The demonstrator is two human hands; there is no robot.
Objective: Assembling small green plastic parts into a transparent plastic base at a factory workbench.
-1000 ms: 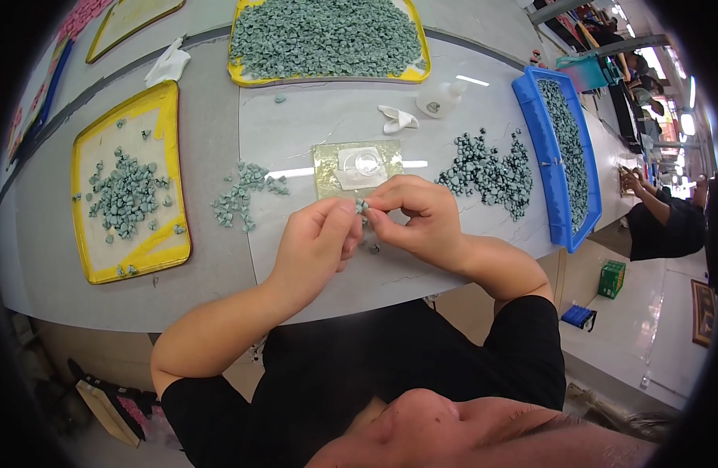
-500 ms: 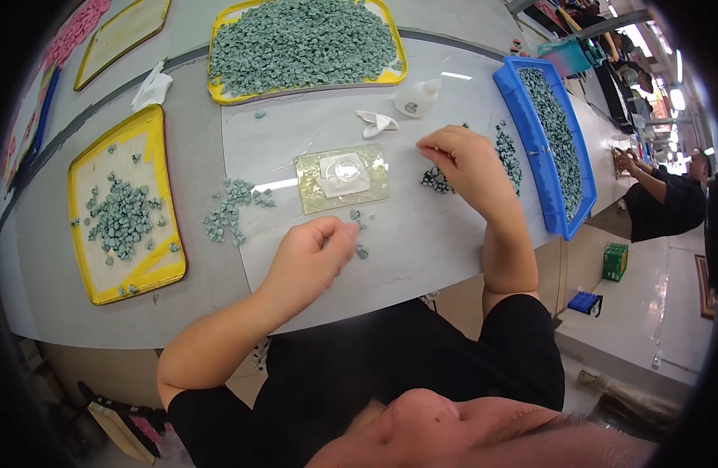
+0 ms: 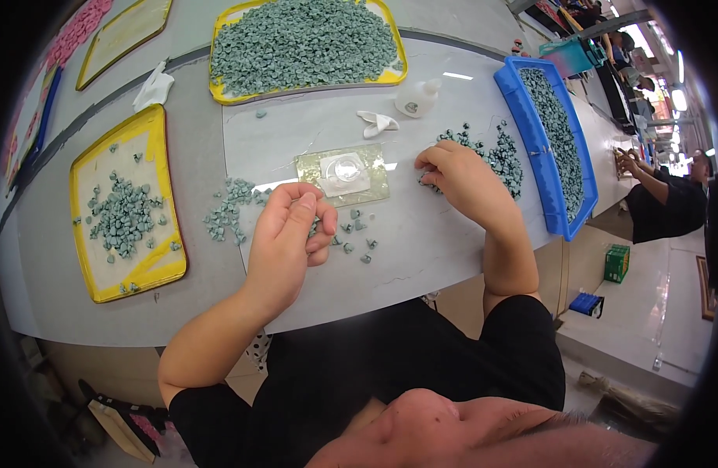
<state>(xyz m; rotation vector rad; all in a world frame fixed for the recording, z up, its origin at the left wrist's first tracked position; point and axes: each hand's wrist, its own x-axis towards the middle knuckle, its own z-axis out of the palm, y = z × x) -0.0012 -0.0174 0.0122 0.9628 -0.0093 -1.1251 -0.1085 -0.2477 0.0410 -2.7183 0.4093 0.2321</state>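
Fingers curled and palm turned upward, my left hand (image 3: pixel 285 234) cups a few small grey-green pieces, partly hidden by the fingers. Beside it on the table lie several loose grey-green pieces (image 3: pixel 359 226). Over the near left edge of a pile of darker, shiny green pieces (image 3: pixel 503 160), my right hand (image 3: pixel 464 179) has thumb and fingers pinched together. What its fingertips hold is hidden. Between the hands lies a flat yellowish-green pad (image 3: pixel 378 183) bearing a white square with a small round clear dish (image 3: pixel 346 169). Left of the pad is a loose heap of pale green pieces (image 3: pixel 226 210).
A yellow-rimmed tray (image 3: pixel 179 269) with pieces stands at left, a fuller yellow-rimmed tray (image 3: pixel 403 62) at the back. A blue bin (image 3: pixel 542 171) stands at right. Behind the pad are a white bottle (image 3: pixel 417 100) and a crumpled white scrap (image 3: pixel 377 123). Another person (image 3: pixel 671 199) sits far right.
My left hand has moved left and away from me, turning palm up. More loose pieces show on the table beside it. My right hand has come down slightly onto the dark pile.
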